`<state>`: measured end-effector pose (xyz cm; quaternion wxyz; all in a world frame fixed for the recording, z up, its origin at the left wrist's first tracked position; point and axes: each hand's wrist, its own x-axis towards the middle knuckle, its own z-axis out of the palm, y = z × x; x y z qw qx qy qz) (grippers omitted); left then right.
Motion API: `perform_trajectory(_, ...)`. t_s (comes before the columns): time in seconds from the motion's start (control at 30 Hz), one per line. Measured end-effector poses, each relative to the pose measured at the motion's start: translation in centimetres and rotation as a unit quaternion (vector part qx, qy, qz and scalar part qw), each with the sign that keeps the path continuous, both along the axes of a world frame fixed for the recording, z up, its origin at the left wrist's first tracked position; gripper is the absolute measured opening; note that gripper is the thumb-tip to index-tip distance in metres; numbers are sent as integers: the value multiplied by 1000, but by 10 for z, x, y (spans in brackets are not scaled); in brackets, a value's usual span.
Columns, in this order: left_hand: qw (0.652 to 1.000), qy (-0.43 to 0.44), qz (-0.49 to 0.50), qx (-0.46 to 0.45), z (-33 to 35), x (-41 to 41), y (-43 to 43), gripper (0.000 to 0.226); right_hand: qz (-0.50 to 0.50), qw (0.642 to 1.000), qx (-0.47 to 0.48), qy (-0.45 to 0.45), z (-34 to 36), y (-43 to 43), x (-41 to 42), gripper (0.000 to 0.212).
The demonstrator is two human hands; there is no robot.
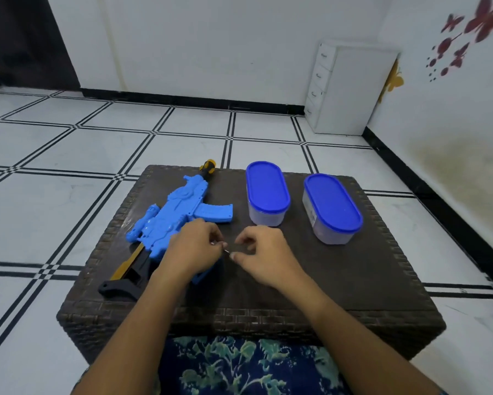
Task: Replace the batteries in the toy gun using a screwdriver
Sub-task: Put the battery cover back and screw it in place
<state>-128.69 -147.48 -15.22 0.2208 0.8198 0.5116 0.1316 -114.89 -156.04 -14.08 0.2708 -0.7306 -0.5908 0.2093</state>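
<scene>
The blue plastic toy gun (176,220), with its black and yellow stock and orange-tipped muzzle, lies flat along the left side of the dark woven wicker table (325,277), stock towards the person. Nobody holds it. The left hand (195,248) hovers over its rear end, and whether the wrist touches the plastic I cannot tell.

Both hands meet over the middle of the table, just beside the gun. The left hand's fingers are curled and pinch a small silvery piece (225,250), thin and shiny. It is too tiny for me to say whether it is a screw or the tip of a slim tool. The right hand (265,255) has thumb and forefinger drawn in at the other end of that piece, the remaining fingers bent. I cannot tell whether it truly grips it or only steadies it.

I see no screwdriver handle anywhere, and the battery cover is not in sight from here.

To the right stand two clear oval tubs with blue lids, the nearer tub (267,192) and the farther tub (332,206), both closed and apart from each other.

My guess is that this is the fiddly stage around the cover screw. Next, the gun needs turning so its cover faces up, one hand pinning it flat.
</scene>
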Motion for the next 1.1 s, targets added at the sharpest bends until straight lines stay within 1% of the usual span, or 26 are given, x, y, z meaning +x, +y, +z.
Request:
perform_trajectory(0.03,1000,-7,0,4,-1,5,1,9,-40,998,45,32,3,1,6,19)
perform_trajectory(0.07,999,-33,1,17,-1,13,2,10,-93,990,101,46,5,5,15,17)
perform_trajectory(0.1,997,-76,12,28,0,21,3,16,-147,977,149,53,7,10,22,18)
perform_trajectory(0.13,990,-131,25,34,4,32,3,22,-195,963,174,61,8,18,30,25)
perform_trajectory(0.2,971,-236,44,12,12,55,2,28,-262,948,153,93,6,34,43,45)
perform_trajectory(0.23,963,-266,51,-6,15,66,1,31,-280,947,123,100,3,42,46,54)
perform_trajectory(0.27,956,-288,60,-25,15,79,1,34,-291,947,92,103,-3,50,49,58)
perform_trajectory(0.33,942,-319,86,-58,11,99,4,34,-302,942,66,134,-12,59,53,49)
perform_trajectory(0.4,925,-341,149,-77,11,104,9,31,-313,927,78,193,-12,62,55,33)
perform_trajectory(0.43,919,-341,177,-85,14,103,11,31,-324,920,85,206,-10,62,58,29)
perform_trajectory(0.47,925,-318,192,-85,16,97,10,33,-334,915,88,207,-9,59,63,33)
perform_trajectory(0.5,949,-241,188,-76,21,89,6,35,-340,915,89,198,-9,55,67,40)
perform_trajectory(0.53,976,-119,171,-62,25,79,-2,34,-346,916,87,182,-9,51,71,44)
perform_trajectory(0.57,988,14,149,-48,28,72,-12,31,-352,918,82,165,-7,46,74,46)
perform_trajectory(0.6,982,126,134,-40,30,65,-24,29,-354,920,78,152,-6,41,76,46)
perform_trajectory(0.63,972,199,120,-40,30,62,-35,33,-352,922,77,140,-5,38,76,46)
perform_trajectory(0.67,964,237,110,-49,30,64,-45,38,-350,925,77,130,-4,35,76,45)
perform_trajectory(0.7,961,247,104,-64,25,67,-49,41,-345,927,79,120,-3,32,76,44)
perform_trajectory(0.8,967,199,116,-107,18,78,-51,43,-332,932,94,107,-1,26,73,40)
perform_trajectory(0.9,972,161,134,-109,15,80,-50,44,-326,934,105,99,-2,19,73,39)
perform_trajectory(0.93,977,126,132,-113,16,80,-49,44,-324,935,110,95,-2,17,74,41)
perform_trajectory(0.97,981,69,135,-121,18,81,-46,41,-321,936,115,91,-1,14,74,42)
perform_trajectory(1.0,980,-12,151,-132,21,83,-42,36,-316,937,120,88,1,12,76,43)
perform_trajectory(1.03,965,-111,181,-153,23,87,-37,30,-310,939,125,87,1,10,78,43)
perform_trajectory(1.07,933,-218,223,-182,27,90,-33,27,-301,941,132,86,1,8,79,43)
perform_trajectory(1.1,889,-308,261,-216,27,93,-28,27,-288,943,140,88,1,6,81,43)
